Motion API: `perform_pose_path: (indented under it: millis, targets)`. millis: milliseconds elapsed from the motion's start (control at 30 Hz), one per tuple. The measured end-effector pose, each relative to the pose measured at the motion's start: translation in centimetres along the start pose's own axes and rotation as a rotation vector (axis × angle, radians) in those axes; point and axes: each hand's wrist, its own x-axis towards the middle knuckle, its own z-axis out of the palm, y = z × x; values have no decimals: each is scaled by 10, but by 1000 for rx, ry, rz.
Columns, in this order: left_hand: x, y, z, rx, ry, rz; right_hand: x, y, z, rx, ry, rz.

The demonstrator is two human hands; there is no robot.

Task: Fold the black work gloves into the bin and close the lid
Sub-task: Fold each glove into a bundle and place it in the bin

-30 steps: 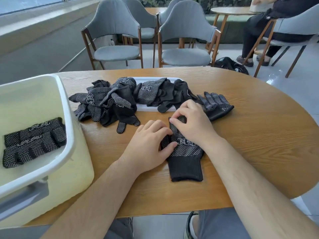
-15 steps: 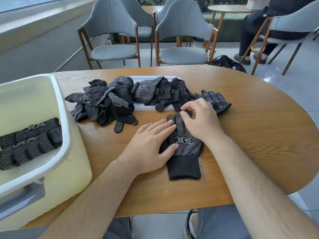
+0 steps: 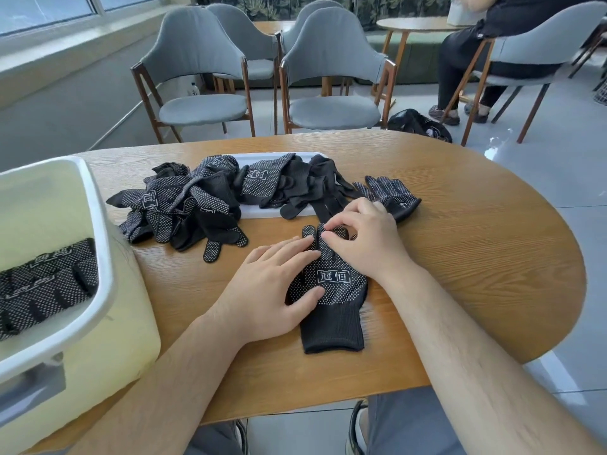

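A black dotted work glove (image 3: 338, 290) lies flat on the wooden table (image 3: 476, 251), cuff toward me. My left hand (image 3: 272, 287) presses flat on its left side with straight fingers. My right hand (image 3: 364, 238) pinches the glove's fingers at their far end. A heap of loose black gloves (image 3: 184, 205) lies behind, partly on the white lid (image 3: 262, 213). One more glove (image 3: 391, 195) lies just beyond my right hand. The pale bin (image 3: 82, 310) at the left holds folded gloves (image 3: 46, 284).
Grey chairs (image 3: 328, 80) stand beyond the table's far edge. A seated person (image 3: 492, 50) is at the back right, with a black bag (image 3: 417, 124) on the floor. The bin sits at the table's left front corner.
My right hand has slid up from the glove's palm to its fingers. My left hand has flattened out on the glove's left side.
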Motion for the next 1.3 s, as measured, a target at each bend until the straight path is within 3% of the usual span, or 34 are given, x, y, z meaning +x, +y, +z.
perform_pose_path:
  millis: [167, 333, 467, 667, 1000, 1167, 1300]
  targets:
    - [1, 2, -1, 18, -30, -16, 1, 1, 3, 19, 90, -41]
    - [9, 2, -5, -24, -97, -42, 1, 2, 0, -9, 29, -2]
    - [17, 3, -8, -16, -139, -45, 2, 10, -16, 61, 143, 15]
    - [44, 14, -1, 76, 68, -43, -12, 18, -16, 37, 67, -24]
    - [38, 13, 17, 46, 40, -72, -11, 19, -11, 50, 156, -92]
    - [38, 12, 17, 19, 57, -65, -10, 20, -10, 2, 49, -47]
    - [36, 12, 12, -11, 106, -14, -14, 21, -22, 124, 148, 6]
